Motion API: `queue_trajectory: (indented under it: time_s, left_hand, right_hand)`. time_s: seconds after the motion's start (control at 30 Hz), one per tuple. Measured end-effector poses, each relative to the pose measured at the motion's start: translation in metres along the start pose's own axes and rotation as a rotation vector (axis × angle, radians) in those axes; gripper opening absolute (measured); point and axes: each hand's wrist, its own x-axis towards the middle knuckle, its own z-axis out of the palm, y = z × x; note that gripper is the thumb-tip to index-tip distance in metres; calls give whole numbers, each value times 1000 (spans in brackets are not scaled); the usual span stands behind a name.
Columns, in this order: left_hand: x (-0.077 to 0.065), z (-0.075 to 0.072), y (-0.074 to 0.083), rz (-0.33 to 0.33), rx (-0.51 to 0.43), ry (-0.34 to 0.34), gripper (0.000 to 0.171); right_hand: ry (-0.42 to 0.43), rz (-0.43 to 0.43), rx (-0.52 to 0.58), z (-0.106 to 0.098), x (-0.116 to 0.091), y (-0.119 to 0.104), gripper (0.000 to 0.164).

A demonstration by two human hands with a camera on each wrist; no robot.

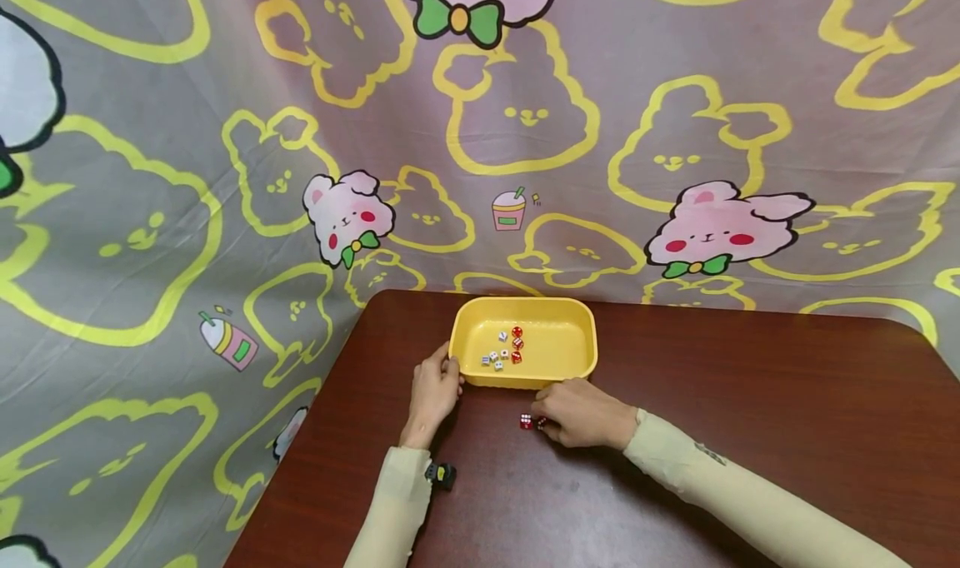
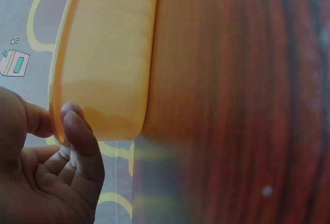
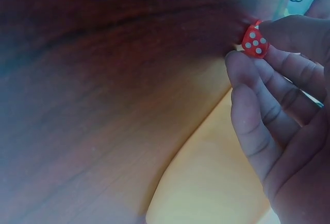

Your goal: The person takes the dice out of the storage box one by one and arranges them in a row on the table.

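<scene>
A yellow plastic tray (image 1: 525, 382) sits toward the back of the table, with several white dice (image 1: 493, 356) and three red dice (image 1: 517, 344) inside. My left hand (image 1: 435, 389) pinches the tray's left rim between thumb and fingers, as the left wrist view (image 2: 56, 157) shows. Just in front of the tray, my right hand (image 1: 585, 414) is low over the table. Its thumb and fingertips hold a red die (image 3: 255, 42) with white dots, partly covered in the head view. Another red die (image 1: 526, 421) lies on the table just left of those fingertips.
The dark brown wooden table (image 1: 750, 401) stretches out to the right of the tray. A cartoon-printed cloth (image 1: 480, 135) hangs behind the table and along its left side. A small black device (image 1: 442, 475) is at the left wrist.
</scene>
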Motion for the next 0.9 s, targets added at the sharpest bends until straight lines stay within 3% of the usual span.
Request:
queue_trajectory:
  time_s: [0.9]
  left_hand:
    - [0, -1, 2, -7, 10, 5, 44]
  right_hand:
    - [-2, 23, 11, -1, -1, 0, 9]
